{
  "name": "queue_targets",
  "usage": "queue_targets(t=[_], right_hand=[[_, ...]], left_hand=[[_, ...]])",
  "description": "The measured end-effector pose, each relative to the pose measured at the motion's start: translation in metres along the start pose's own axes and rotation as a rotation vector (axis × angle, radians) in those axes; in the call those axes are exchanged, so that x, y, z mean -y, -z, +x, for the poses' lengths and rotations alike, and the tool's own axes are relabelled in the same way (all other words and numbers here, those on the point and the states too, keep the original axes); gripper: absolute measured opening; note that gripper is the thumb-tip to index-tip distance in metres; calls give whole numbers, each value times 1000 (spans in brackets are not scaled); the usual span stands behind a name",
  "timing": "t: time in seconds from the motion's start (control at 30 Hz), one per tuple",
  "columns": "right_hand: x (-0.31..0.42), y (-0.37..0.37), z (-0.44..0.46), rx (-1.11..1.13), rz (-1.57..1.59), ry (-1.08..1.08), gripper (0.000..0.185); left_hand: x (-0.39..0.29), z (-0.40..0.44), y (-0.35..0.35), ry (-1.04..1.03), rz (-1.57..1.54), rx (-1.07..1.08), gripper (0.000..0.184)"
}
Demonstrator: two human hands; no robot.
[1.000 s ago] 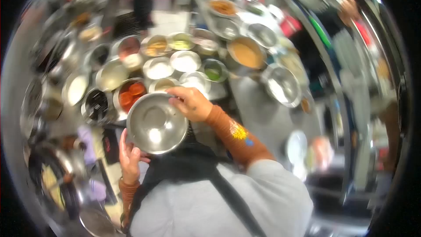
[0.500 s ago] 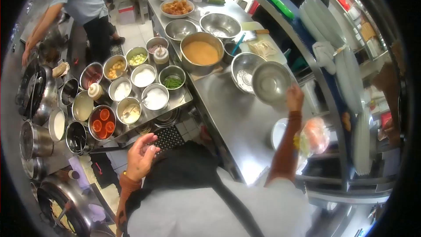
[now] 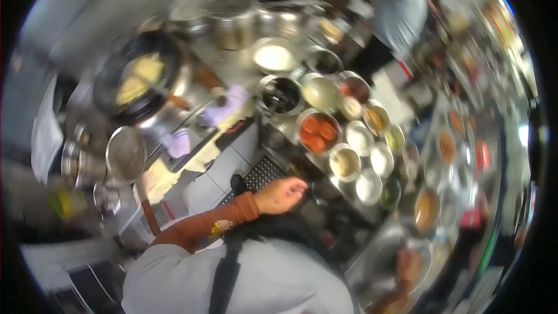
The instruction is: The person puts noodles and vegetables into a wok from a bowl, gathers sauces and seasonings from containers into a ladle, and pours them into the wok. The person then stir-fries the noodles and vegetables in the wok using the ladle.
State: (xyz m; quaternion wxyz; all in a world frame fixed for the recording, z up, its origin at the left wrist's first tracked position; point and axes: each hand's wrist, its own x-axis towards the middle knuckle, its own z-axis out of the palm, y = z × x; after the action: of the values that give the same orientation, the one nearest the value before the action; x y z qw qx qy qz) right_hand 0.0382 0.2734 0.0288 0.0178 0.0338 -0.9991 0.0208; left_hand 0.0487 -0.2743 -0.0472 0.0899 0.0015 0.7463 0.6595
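My left hand (image 3: 281, 195) is in front of my body with fingers curled, nearest to the perforated black floor mat (image 3: 264, 175); whether anything is in it is too blurred to tell. At the lower right, my right hand (image 3: 409, 266) is smeared by motion beside a metal bowl (image 3: 426, 256); its grip cannot be made out. Ahead stand several metal pots, including one with orange-red slices in liquid (image 3: 318, 132) and one with dark contents (image 3: 281, 95). A wok (image 3: 138, 78) at the left holds yellowish food with a utensil across it.
A round strainer (image 3: 126, 154) with a wooden handle lies left, near purple cloths (image 3: 227, 106). Tall pots (image 3: 228, 20) stand at the back. Another person (image 3: 398, 9) leans over the stove at the top. A pot of orange-brown sauce (image 3: 427, 210) is at the right.
The view has swung left towards the wok. My right hand moved the empty bowl from in front of me to the right counter; my left hand let go of it earlier and is now more curled.
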Motion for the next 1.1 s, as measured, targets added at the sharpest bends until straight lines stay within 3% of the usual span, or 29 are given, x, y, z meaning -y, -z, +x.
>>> queue_targets(t=[0.03,0.07,0.13,0.23,0.3,0.37,0.43,0.5,0.53,0.63,0.7,0.77,0.83,0.9,0.97,1.0,1.1], right_hand=[[72,9,51,56,194,173,23],[143,8,90,157,410,133,21],[268,-5,136,186,407,330,20],[470,12,157,318,753,700,13],[579,4,160,335,925,967,21],[678,8,155,251,975,1298,29],[759,-1,151,34,767,1595,49],[811,-40,142,17,446,1587,64],[830,-55,140,8,283,1568,72],[849,-69,153,343,182,1475,86],[826,-56,168,480,314,1499,79],[790,-35,184,373,523,1604,69],[761,-28,195,436,745,1606,63],[751,-11,204,647,779,1454,60],[770,17,215,980,601,1128,60],[782,-8,227,1033,799,1108,61],[810,-71,237,810,968,1273,63]], left_hand=[[-4,1,11,-18,76,-1,32],[-9,0,22,-21,44,-47,31],[-11,-15,48,-63,0,-182,31],[0,-43,94,-102,38,-450,26],[5,-68,127,-89,101,-607,24],[4,-91,157,-66,117,-807,21],[1,-108,186,-71,101,-965,21],[0,-117,209,-110,143,-1106,19],[5,-120,218,-123,173,-1166,19],[13,-132,237,-117,178,-1290,17],[21,-143,244,-82,189,-1347,17],[39,-151,255,-22,248,-1416,18],[41,-156,268,6,319,-1456,19],[17,-153,294,27,539,-1532,20],[11,-140,334,-73,962,-1657,21],[7,-134,355,-51,1042,-1625,20],[9,-126,398,116,1201,-1412,15]])
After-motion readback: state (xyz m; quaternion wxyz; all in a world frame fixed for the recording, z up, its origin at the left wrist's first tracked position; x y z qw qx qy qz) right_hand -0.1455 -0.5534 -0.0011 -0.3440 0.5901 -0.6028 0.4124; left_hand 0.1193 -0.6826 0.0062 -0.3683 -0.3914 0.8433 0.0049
